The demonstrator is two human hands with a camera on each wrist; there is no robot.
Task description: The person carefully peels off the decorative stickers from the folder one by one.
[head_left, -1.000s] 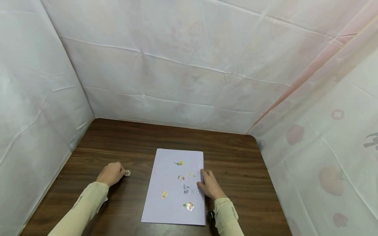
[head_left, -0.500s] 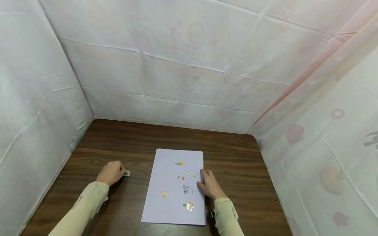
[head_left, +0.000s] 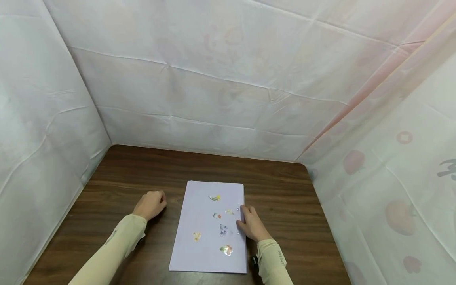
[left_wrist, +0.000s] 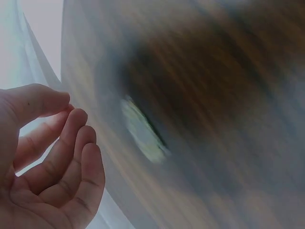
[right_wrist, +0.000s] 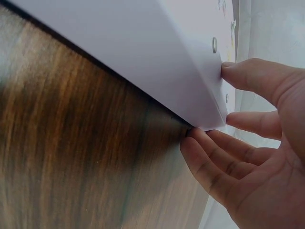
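My left hand (head_left: 151,204) is above the table to the left of a lilac binder (head_left: 189,255). In the left wrist view its fingers curl loosely and the thumb tip lies close to the index fingertip, with nothing seen between them. A small blurred pale-green object (left_wrist: 144,131) lies on the wood, apart from these fingers; the head view hides it behind the hand. My right hand (head_left: 253,225) holds the binder's right side, thumb on the cover and fingers against the spine (right_wrist: 176,102). Two small metal rivets (right_wrist: 215,45) show on the cover.
Several flower stickers, among them an orange one (head_left: 226,249) and a purple one (head_left: 223,230), are on the binder's cover. The dark wooden table (head_left: 285,198) ends against pale patterned curtains (head_left: 199,95) at the back and sides.
My left hand has come off the small pale object and moved right, towards the binder, so it now covers that object in the head view. The right hand stays on the binder.
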